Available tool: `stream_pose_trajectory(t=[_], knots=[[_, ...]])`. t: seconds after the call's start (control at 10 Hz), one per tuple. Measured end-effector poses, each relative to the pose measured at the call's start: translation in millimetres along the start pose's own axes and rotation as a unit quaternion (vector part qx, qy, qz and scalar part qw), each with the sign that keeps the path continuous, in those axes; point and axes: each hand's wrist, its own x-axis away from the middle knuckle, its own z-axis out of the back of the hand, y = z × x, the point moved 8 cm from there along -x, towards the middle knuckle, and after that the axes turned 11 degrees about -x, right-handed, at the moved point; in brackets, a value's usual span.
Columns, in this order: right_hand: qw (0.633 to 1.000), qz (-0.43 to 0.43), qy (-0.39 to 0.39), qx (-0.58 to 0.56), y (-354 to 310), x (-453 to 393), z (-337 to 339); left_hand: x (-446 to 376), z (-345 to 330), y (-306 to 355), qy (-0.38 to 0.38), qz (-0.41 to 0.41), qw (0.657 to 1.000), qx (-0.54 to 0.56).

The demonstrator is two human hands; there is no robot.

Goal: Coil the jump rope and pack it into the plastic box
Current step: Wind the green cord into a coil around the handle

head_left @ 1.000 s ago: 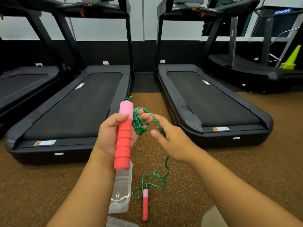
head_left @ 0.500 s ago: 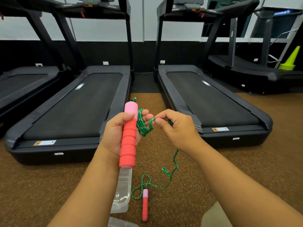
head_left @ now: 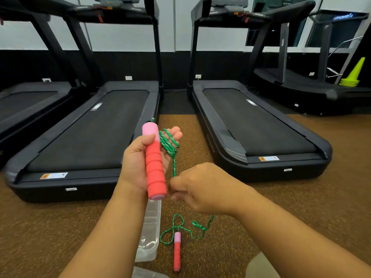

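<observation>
The left hand grips a ridged red-and-pink foam handle upright, thumb across it, with loops of braided green jump rope draped over its extended fingers. The clear rectangular plastic box lies on the speckled brown rubber floor below. Beside it rests the second foam handle. The right hand pinches the hanging rope, fingers curled.

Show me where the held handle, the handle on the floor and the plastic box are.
held handle (head_left: 155, 161), head view, middle of its red foam grip.
floor handle (head_left: 177, 252), head view, its red shaft.
plastic box (head_left: 149, 235), head view, its clear wall.
</observation>
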Motion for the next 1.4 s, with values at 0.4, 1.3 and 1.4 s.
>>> stream_pose_trajectory(t=[0.4, 1.3, 1.4], knots=[[0.997, -0.026, 0.076, -0.014, 11.1, -20.3, 80.9, 12.2, 6.1, -27.7, -0.043, 0.12, 0.99, -0.064], [0.859, -0.143, 0.234, -0.432, 92.3, -20.5, 21.5, 11.5, -44.4, 9.3, -0.112, 0.056, 0.985, -0.115], [0.871, -0.165, 0.227, -0.404, 89.1, -17.3, 17.1, 11.6, -51.1, 13.6, -0.113, 0.04, 0.99, -0.077]])
